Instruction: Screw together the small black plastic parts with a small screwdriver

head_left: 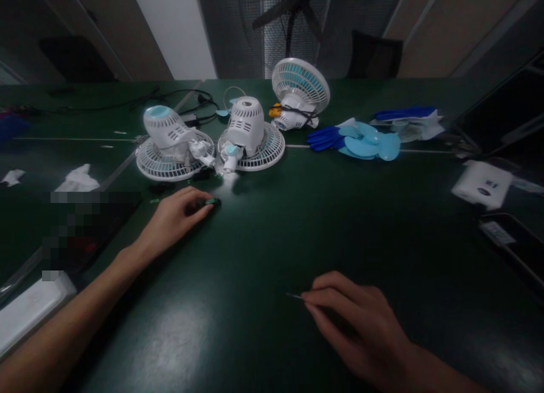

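Observation:
My left hand [182,210] rests low over the dark green table, thumb and fingers pinched on a small green-and-black piece [213,201]; its exact kind is too small to tell. My right hand [351,316] is closed in the near right part of the view. From its fingertips sticks out a thin metal pin-like piece [294,295], pointing left; the rest of it is hidden in the fingers. Just beyond my left hand lie two white fan heads, grilles down: the left fan head [170,146] and the middle fan head [249,132].
A third fan [301,92] stands tilted at the back. Right of it lie light-blue fan blades [369,140] and blue gloves [325,138]. A white box-shaped item [483,183] and a dark phone-like slab [516,243] are at the right. Crumpled tissue [79,178] and a white bar [36,311] are left.

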Motion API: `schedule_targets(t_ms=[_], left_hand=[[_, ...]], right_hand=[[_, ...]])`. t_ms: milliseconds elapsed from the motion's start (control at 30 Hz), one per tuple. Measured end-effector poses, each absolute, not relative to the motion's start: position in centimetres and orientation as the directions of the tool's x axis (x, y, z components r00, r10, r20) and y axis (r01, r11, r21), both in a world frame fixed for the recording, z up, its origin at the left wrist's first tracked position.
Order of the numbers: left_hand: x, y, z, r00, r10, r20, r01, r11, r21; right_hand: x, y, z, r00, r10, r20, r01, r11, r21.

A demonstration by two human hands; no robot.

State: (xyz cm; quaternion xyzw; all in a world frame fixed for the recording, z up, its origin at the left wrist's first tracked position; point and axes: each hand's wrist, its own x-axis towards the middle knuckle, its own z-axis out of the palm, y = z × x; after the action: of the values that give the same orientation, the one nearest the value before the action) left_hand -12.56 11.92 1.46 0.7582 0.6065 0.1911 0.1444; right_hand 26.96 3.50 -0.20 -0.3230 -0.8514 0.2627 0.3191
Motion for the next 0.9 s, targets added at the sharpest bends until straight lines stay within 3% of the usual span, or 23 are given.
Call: schedule_targets(t_ms=[100, 267, 900], left_hand=[[-9.0, 10.3, 1.9, 0.392, 0.920, 0.009, 0.765, -0.332, 0.552], [-2.3, 6.5, 1.9, 0.655, 0.755, 0.018, 0.583, -0.520, 0.625], [0.1, 4.5, 1.6, 0.723, 0.690, 0.020, 0.510, -0.554, 0.658]], right_hand=[[26.9, 3.5, -0.3, -0.587, 0.721, 0.368, 0.397, 0.653, -0.645], [27.0, 3.3, -0.6, -0.601, 0.721, 0.346, 0.421, 0.653, -0.629], [26.5, 2.9, -0.3, -0.662, 0.643, 0.385, 0.365, 0.726, -0.583]])
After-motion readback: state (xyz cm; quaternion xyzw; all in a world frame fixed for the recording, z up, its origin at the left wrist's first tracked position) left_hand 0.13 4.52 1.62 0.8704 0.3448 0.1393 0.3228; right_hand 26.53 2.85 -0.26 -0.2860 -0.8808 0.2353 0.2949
